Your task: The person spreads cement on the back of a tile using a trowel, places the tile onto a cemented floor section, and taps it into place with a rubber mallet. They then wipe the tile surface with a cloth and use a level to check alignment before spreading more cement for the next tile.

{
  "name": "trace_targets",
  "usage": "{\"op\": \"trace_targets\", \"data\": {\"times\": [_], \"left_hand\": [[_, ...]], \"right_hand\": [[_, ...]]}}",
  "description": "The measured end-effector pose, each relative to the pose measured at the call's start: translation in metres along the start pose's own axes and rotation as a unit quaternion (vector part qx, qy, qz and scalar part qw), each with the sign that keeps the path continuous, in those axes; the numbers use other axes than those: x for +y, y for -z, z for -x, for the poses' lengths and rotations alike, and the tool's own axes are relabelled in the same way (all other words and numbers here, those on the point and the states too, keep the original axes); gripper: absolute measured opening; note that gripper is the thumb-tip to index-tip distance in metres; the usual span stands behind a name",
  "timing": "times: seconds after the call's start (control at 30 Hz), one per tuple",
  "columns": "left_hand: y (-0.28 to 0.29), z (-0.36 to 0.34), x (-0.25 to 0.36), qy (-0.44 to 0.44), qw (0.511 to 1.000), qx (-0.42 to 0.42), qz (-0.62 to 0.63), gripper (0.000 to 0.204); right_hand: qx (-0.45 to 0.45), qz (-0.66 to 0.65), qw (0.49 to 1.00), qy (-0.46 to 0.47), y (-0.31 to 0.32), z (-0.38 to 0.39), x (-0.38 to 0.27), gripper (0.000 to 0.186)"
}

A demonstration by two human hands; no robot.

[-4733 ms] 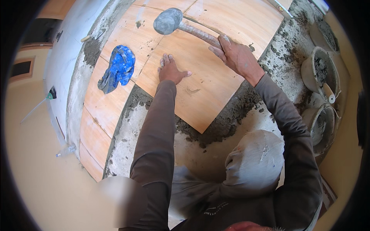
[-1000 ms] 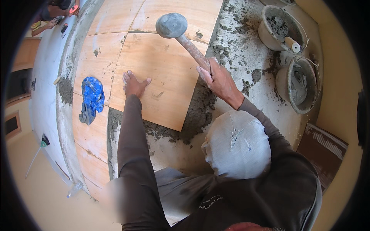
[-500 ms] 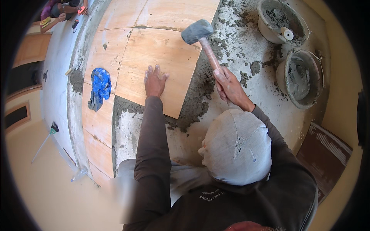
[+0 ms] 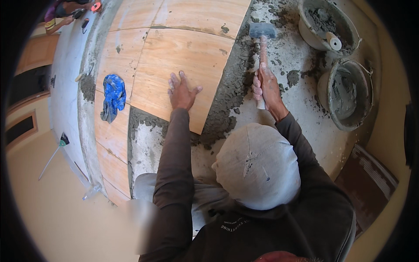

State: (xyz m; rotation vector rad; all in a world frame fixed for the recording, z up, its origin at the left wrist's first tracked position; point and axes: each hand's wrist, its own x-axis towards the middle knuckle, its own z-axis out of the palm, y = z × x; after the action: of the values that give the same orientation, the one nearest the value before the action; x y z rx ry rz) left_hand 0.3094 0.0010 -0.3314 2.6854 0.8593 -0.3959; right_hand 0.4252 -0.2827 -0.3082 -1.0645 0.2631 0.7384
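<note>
My left hand [image 4: 182, 94] lies with spread fingers on a large wood-patterned tile [image 4: 174, 56], near its lower part. Wrapped round the handle of a mallet [image 4: 262, 31] is my right hand [image 4: 269, 89]. The mallet has a dark, mortar-smeared head and a light handle. Its head is off to the right of the tile's edge, over the mortar-strewn floor; its exact height I cannot tell. Grey mortar [image 4: 222, 115] shows along the tile's right side and past its lower edge. More laid tiles [image 4: 194, 13] adjoin it beyond and to the left.
Two buckets stand at the right, one with crumbly mortar [image 4: 321, 19] and one with wet grey mix [image 4: 342, 94]. A crumpled blue plastic bag [image 4: 114, 94] lies on the left tiles. Another person's hand [image 4: 67, 20] is at the far left. A brown carton [image 4: 366, 185] sits at lower right.
My right hand has swung the mallet rightward, so its head has gone from over the tile's edge to beside it. My left hand has shifted slightly right on the tile.
</note>
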Motion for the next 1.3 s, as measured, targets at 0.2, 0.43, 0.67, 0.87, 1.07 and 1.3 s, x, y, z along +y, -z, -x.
{"op": "trace_targets", "data": {"times": [0.2,0.43,0.67,0.87,1.07,1.3], "left_hand": [[-0.009,-0.001,0.006,0.004,1.000,0.004,0.012,0.106],[0.007,-0.011,0.012,0.014,1.000,-0.016,0.006,0.107],[0.092,-0.034,-0.093,-0.053,0.968,-0.196,0.146,0.072],[0.290,0.015,-0.241,0.053,0.991,-0.033,-0.116,0.066],[0.308,0.044,-0.299,0.139,0.987,-0.057,-0.054,0.076],[0.209,-0.037,-0.305,0.142,0.987,0.034,-0.066,0.085]], "right_hand": [[0.028,-0.010,0.999,-0.031,-0.012,0.016,0.035,0.043],[-0.061,0.138,0.988,0.033,-0.004,0.016,-0.023,0.042],[0.047,0.465,0.869,0.163,0.125,0.083,-0.003,0.044],[0.194,0.683,0.673,0.207,0.216,0.147,0.025,0.046],[0.180,0.711,0.597,0.324,0.180,0.119,0.011,0.044],[0.061,0.700,0.590,0.397,0.090,-0.019,-0.060,0.028]]}}
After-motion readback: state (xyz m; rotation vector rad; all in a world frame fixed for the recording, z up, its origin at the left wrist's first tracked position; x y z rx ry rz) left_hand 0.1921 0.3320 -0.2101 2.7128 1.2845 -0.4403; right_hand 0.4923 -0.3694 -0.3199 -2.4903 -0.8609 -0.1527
